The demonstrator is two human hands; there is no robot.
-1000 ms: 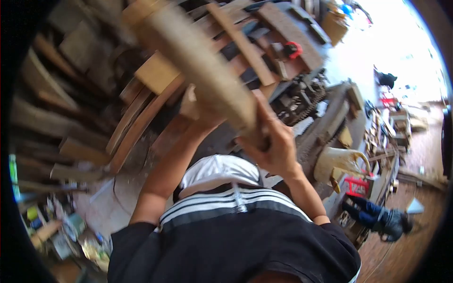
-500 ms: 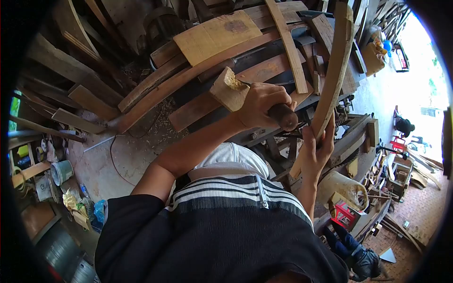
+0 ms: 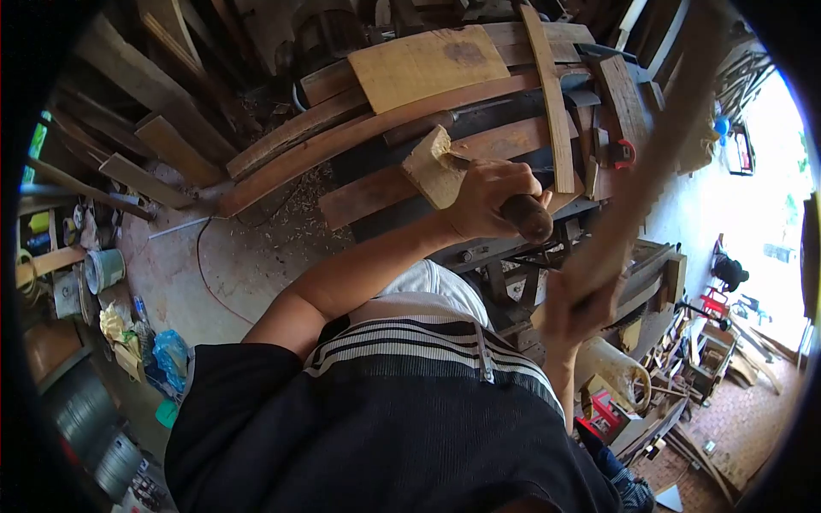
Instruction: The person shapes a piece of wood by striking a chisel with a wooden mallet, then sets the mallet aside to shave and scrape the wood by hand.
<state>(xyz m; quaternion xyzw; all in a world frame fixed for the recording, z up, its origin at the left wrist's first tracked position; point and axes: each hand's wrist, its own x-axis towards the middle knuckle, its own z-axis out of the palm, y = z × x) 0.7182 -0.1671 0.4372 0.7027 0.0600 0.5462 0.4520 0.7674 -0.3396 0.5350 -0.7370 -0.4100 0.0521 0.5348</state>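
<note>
My left hand (image 3: 492, 201) is closed around the dark rounded handle of a chisel (image 3: 528, 220). The chisel's metal blade reaches into a chipped hollow at the end of a pale wood block (image 3: 434, 175), which lies on the bench beside that hand. My right hand (image 3: 583, 306), smeared by motion, grips a long wooden strip (image 3: 629, 192) near its lower end. The strip slants up to the far right, blurred and apart from the chisel handle. Part of the chisel's blade is hidden behind my left hand.
Across the bench lie a wide yellowish board (image 3: 428, 68), a narrow crosswise slat (image 3: 549, 103) and several reddish planks (image 3: 376, 197). More boards (image 3: 180, 150) lean at the left. A bucket (image 3: 104, 269) stands on the floor, and a white container (image 3: 611, 372) is beside my right forearm.
My right hand has swung the wooden strip, its upper end moving right and tilting away from the chisel. My left hand keeps its hold on the chisel at the block. The view has shifted slightly.
</note>
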